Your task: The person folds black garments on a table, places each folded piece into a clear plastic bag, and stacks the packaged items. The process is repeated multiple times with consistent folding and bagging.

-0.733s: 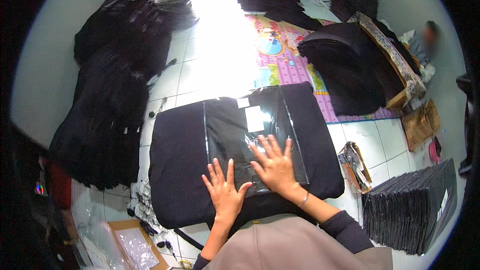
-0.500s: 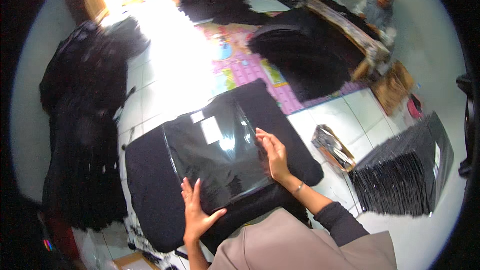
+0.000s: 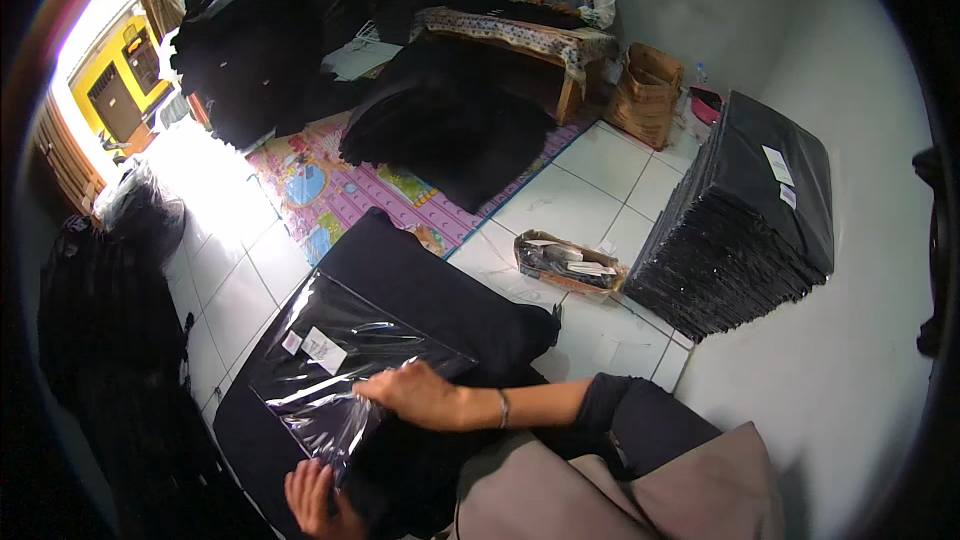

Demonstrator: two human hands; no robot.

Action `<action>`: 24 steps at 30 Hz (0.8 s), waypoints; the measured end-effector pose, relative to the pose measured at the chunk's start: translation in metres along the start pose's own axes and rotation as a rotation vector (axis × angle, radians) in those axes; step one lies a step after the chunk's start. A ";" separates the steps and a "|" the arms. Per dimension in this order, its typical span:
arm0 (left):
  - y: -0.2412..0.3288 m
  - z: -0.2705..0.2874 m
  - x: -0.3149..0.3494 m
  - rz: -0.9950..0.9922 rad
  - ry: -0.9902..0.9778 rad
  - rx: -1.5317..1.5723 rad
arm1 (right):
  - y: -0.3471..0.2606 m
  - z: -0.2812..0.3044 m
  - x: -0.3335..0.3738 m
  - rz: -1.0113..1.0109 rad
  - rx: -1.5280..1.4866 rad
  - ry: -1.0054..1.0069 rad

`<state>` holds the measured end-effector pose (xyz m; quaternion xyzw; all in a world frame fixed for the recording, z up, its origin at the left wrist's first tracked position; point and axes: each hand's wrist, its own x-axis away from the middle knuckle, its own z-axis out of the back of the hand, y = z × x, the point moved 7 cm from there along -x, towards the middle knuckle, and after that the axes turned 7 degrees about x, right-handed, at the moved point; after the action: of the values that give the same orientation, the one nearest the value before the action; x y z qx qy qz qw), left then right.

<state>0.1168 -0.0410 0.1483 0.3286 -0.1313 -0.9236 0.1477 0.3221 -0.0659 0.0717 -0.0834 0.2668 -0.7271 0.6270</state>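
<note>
In the head view, a clear plastic garment bag point(image 3: 340, 365) holding a folded black garment lies on a black cushion point(image 3: 440, 300) on the tiled floor point(image 3: 590, 190). The right hand point(image 3: 415, 395) rests flat on the bag's near right edge, fingers spread and pressing, clamped on nothing. The left hand point(image 3: 315, 500) grips the bag's near corner, fingers curled on the plastic. The bag's long axis runs from that near corner up and away toward the far left of the cushion. A stack of packed black bags point(image 3: 745, 230) stands well right of the cushion.
</note>
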 end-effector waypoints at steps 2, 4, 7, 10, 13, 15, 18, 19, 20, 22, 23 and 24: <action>-0.009 0.029 0.011 0.184 0.363 0.137 | 0.016 0.063 -0.001 0.004 0.081 0.084; -0.032 0.037 0.030 0.450 0.583 0.198 | 0.036 0.145 0.010 -0.019 0.058 0.203; -0.068 0.011 0.042 0.667 0.458 0.215 | 0.051 0.266 0.042 -0.108 0.248 0.433; -0.091 -0.022 0.055 0.772 0.306 0.278 | 0.031 0.383 0.128 -0.281 0.702 0.816; -0.081 -0.033 0.047 0.451 0.180 -0.064 | 0.006 0.435 0.215 -0.438 0.947 0.988; -0.084 -0.037 0.051 0.470 0.160 -0.057 | 0.023 0.449 0.249 -0.641 1.156 1.010; -0.080 -0.036 0.051 0.440 0.165 -0.073 | 0.062 0.438 0.289 -0.860 1.333 0.945; -0.080 -0.036 0.052 0.444 0.165 -0.072 | 0.079 0.425 0.302 -0.928 1.278 0.904; -0.079 -0.036 0.052 0.449 0.164 -0.071 | 0.100 0.413 0.320 -1.103 1.210 0.844; -0.078 -0.035 0.052 0.451 0.164 -0.071 | 0.136 0.388 0.356 -1.508 1.164 0.545; -0.077 -0.034 0.051 0.446 0.161 -0.071 | 0.143 0.387 0.366 -1.436 1.074 0.591; -0.076 -0.034 0.050 0.440 0.155 -0.071 | 0.148 0.386 0.372 -1.368 1.056 0.635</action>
<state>0.0874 0.0061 0.0686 0.3565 -0.1555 -0.8453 0.3663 0.5519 -0.5420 0.2452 0.2775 -0.0476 -0.9557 -0.0856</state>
